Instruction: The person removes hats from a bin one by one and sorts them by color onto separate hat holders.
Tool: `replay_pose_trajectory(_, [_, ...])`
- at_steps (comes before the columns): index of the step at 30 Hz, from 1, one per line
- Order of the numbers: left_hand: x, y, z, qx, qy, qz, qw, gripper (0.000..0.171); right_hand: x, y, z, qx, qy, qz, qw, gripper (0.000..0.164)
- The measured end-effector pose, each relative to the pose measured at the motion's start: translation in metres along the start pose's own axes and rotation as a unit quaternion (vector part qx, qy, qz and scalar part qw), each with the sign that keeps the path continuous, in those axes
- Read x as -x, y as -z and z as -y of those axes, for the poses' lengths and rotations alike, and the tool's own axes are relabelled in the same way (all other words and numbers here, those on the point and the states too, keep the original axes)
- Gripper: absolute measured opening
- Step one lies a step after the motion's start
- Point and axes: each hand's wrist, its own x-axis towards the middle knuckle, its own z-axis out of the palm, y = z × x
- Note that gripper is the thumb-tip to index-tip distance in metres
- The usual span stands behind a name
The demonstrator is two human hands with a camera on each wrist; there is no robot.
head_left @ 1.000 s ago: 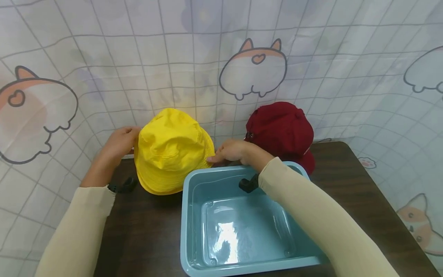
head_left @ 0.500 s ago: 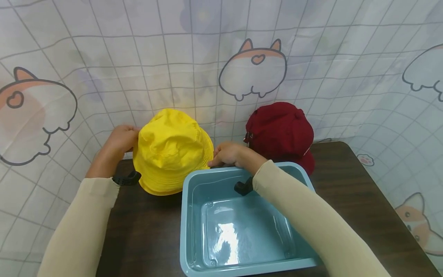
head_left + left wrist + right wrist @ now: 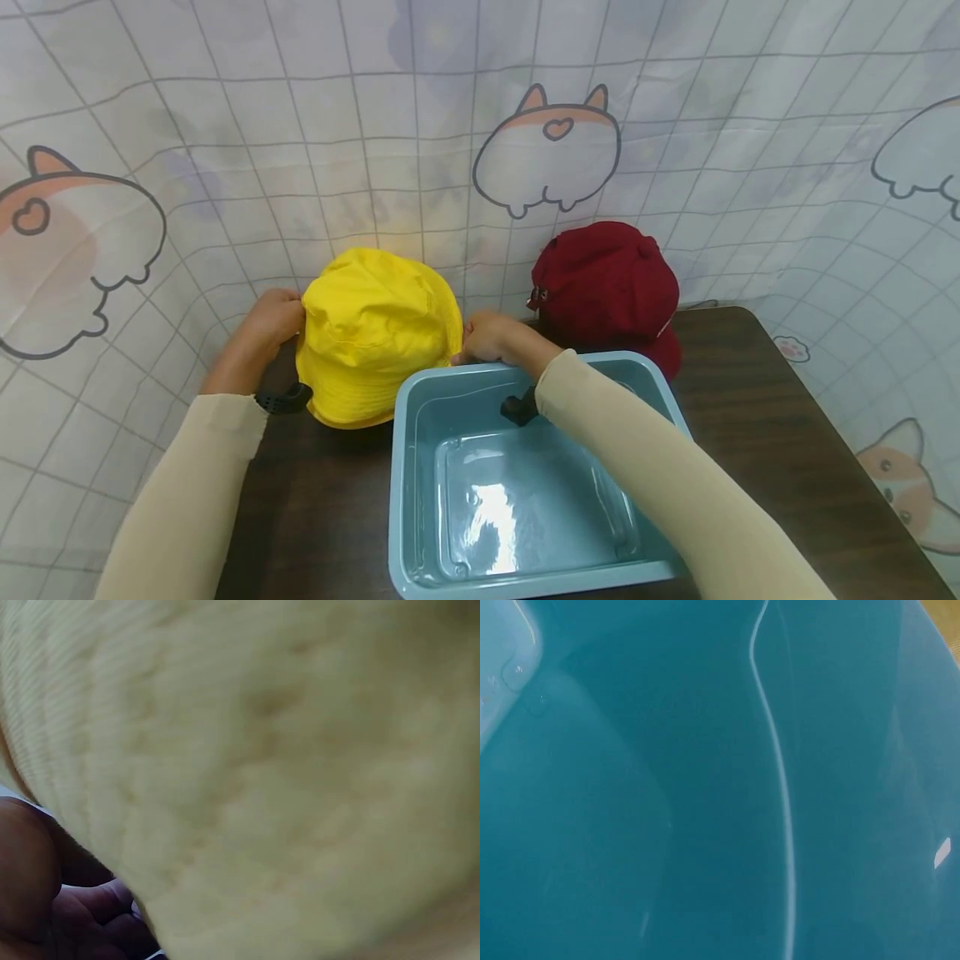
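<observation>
A yellow bucket hat (image 3: 375,333) stands crown up at the back left of the table in the head view. My left hand (image 3: 276,317) grips its brim on the left, with the fingertips hidden behind the cloth. On the opposite side, my right hand (image 3: 491,336) pinches the brim with curled fingers, just behind the rim of a blue plastic basin (image 3: 540,467). Yellow brim cloth (image 3: 247,750) fills most of the left wrist view, with part of the left hand (image 3: 45,892) at lower left. The right wrist view shows mainly the basin's wall (image 3: 705,787), not the hand.
A dark red cap (image 3: 607,287) sits at the back right, behind the basin. My right forearm (image 3: 660,458) crosses over the basin. A patterned cloth wall (image 3: 360,125) rises behind the dark wooden table (image 3: 742,383), which has its right edge in view.
The yellow bucket hat has sunk slightly and its crown looks lower. My left hand has shifted a little down and right with the brim. The right forearm has moved slightly left.
</observation>
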Motion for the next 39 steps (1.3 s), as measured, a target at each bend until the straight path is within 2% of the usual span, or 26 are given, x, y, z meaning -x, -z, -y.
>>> replay_pose_trajectory(4, [0.002,-0.001,-0.001,-0.014,-0.004,-0.009,0.9998,0.022,0.000,-0.002,0.004,0.035,-0.008,-0.006,0.999,0.026])
replay_pose_trajectory(11, [0.005,-0.005,-0.001,-0.005,-0.001,-0.014,0.9999,0.019,0.001,-0.002,0.006,0.042,-0.013,-0.001,0.999,0.027])
replay_pose_trajectory(16, [0.006,-0.011,-0.001,0.015,-0.002,-0.025,0.9996,0.020,0.003,0.002,0.003,0.004,-0.004,0.003,1.000,0.024])
replay_pose_trajectory(20, [0.009,-0.017,0.001,0.042,-0.010,-0.034,0.9985,0.033,0.006,0.004,0.000,-0.046,0.014,0.004,0.999,0.026])
replay_pose_trajectory(23, [0.012,-0.020,0.002,0.050,-0.008,-0.049,0.9975,0.041,0.008,0.006,0.001,-0.056,0.024,0.003,0.998,0.027])
replay_pose_trajectory(25, [0.015,-0.020,0.002,0.048,-0.004,-0.062,0.9969,0.046,0.011,0.007,0.003,-0.041,0.023,-0.001,0.999,0.029])
replay_pose_trajectory(28, [0.020,-0.019,-0.001,0.045,0.004,-0.084,0.9955,0.051,0.016,0.013,0.007,0.015,0.018,-0.021,0.999,0.041])
replay_pose_trajectory(32, [0.032,-0.017,-0.008,0.032,-0.002,-0.109,0.9935,0.055,0.030,0.028,0.016,0.087,0.017,-0.052,0.995,0.057])
replay_pose_trajectory(35, [0.045,-0.013,-0.014,0.012,-0.023,-0.137,0.9903,0.059,0.046,0.045,0.021,0.102,0.034,-0.077,0.991,0.056])
replay_pose_trajectory(39, [0.065,-0.005,-0.023,-0.021,-0.065,-0.183,0.9807,0.060,0.077,0.067,0.022,0.106,0.072,-0.145,0.981,0.049])
